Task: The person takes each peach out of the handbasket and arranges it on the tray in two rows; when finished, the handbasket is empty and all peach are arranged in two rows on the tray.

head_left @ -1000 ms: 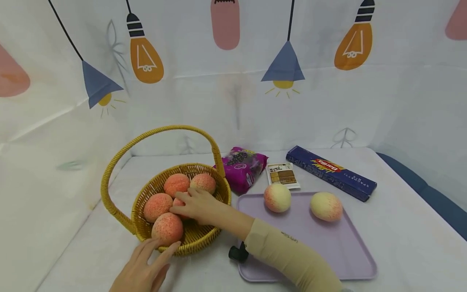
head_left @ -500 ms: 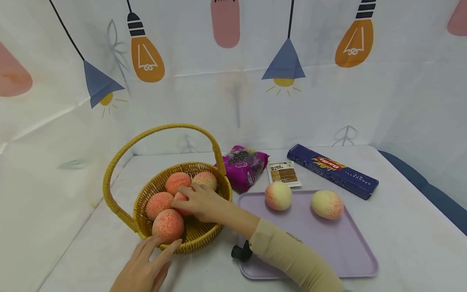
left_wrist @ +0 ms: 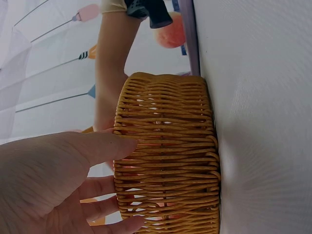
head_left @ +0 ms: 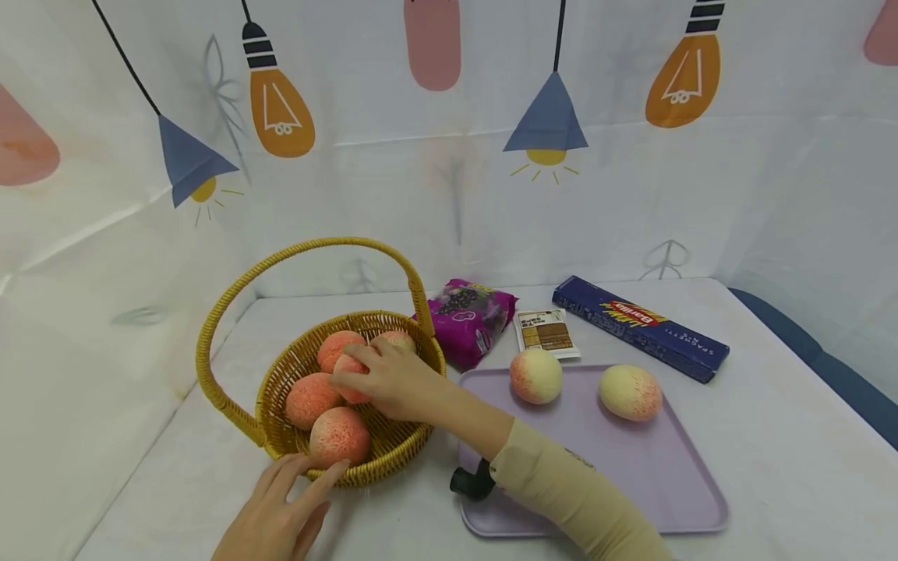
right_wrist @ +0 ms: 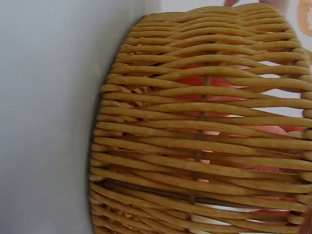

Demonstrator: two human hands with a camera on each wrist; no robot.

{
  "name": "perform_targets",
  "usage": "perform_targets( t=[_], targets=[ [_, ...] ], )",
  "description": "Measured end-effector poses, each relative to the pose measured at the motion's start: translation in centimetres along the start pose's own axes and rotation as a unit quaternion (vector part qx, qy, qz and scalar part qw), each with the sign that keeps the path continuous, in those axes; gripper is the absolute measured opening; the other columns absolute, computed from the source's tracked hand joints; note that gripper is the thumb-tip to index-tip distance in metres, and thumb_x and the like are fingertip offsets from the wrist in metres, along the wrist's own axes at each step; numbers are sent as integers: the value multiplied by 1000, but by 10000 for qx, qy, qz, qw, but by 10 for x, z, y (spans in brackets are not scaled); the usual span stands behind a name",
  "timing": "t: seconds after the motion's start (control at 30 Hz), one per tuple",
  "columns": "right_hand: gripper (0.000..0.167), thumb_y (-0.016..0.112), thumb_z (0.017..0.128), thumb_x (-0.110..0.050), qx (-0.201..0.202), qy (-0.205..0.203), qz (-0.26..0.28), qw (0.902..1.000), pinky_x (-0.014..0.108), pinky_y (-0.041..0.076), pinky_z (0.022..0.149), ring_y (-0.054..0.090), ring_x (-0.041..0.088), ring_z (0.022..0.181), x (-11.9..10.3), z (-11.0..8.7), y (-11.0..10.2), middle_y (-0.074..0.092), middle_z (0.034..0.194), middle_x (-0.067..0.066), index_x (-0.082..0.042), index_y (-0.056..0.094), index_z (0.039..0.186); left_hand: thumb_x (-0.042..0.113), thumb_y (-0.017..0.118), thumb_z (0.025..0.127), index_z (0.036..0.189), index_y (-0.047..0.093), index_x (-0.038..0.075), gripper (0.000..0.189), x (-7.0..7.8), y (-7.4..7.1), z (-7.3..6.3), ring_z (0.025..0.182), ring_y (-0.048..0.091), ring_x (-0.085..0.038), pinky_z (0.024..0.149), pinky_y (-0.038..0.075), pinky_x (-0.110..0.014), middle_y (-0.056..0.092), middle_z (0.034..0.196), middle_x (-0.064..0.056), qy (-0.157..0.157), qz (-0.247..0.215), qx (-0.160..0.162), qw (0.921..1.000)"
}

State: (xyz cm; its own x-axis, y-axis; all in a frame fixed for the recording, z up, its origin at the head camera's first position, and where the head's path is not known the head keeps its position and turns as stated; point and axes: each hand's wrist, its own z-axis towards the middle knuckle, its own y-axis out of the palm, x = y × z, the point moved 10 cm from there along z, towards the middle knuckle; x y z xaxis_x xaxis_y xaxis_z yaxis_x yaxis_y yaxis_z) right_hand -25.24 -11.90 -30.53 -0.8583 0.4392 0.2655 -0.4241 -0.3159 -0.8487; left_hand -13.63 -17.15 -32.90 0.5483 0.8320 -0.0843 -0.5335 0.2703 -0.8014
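Note:
My left hand [head_left: 277, 514] holds the near rim of the yellow wicker basket [head_left: 389, 460]; in the left wrist view its thumb [left_wrist: 124, 145] lies against the woven outer wall. Reaching in over the right rim, my right hand [head_left: 400, 382] grips a reddish peach [head_left: 348, 380], partly covered by the fingers. Around it in the basket are other peaches: a back-left one [head_left: 338, 349], a left one [head_left: 312, 400], a near one [head_left: 340, 436] and a far one [head_left: 398, 340], half hidden. The right wrist view shows mostly basket weave, with red fruit behind it.
A lilac tray [head_left: 596, 499] on the right bears two pale peaches, one left [head_left: 536, 376] and one right [head_left: 630, 393]. Behind stand a purple snack bag [head_left: 470, 319], a small flat packet [head_left: 547, 333] and a blue spaghetti box [head_left: 640, 327]. The basket's tall handle [head_left: 309, 248] arches overhead.
My right hand has shifted slightly up and back with the gripped peach. The near peach has rolled a little right, and the left one has followed slightly. My left hand stays at the rim.

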Motion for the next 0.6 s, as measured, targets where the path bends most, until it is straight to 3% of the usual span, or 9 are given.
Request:
perform_targets(
  t=[0.27,0.47,0.6],
  targets=[
    [37,62,86,-16,285,-252,140,9992,32,47,74,52,25,92,-2,-7,-20,44,123,6,-27,54,120,42,18,98,113,64,19,53,1,0,0,90,52,-23,74,42,-38,54,100,-3,58,-115,55,9999],
    [44,66,85,-23,-131,197,175,9996,32,52,73,48,25,109,9,-15,-31,38,135,6,-29,51,126,44,18,98,112,65,19,55,0,0,2,89,52,-24,70,47,-40,54,100,-4,-38,-133,11,9999],
    [43,69,82,-22,66,269,160,9995,32,51,75,49,25,107,17,-22,-44,41,132,7,-28,54,122,44,18,98,113,65,20,55,0,0,1,90,52,-24,70,47,-41,54,100,-3,-56,-119,-23,9999]
  ],
)
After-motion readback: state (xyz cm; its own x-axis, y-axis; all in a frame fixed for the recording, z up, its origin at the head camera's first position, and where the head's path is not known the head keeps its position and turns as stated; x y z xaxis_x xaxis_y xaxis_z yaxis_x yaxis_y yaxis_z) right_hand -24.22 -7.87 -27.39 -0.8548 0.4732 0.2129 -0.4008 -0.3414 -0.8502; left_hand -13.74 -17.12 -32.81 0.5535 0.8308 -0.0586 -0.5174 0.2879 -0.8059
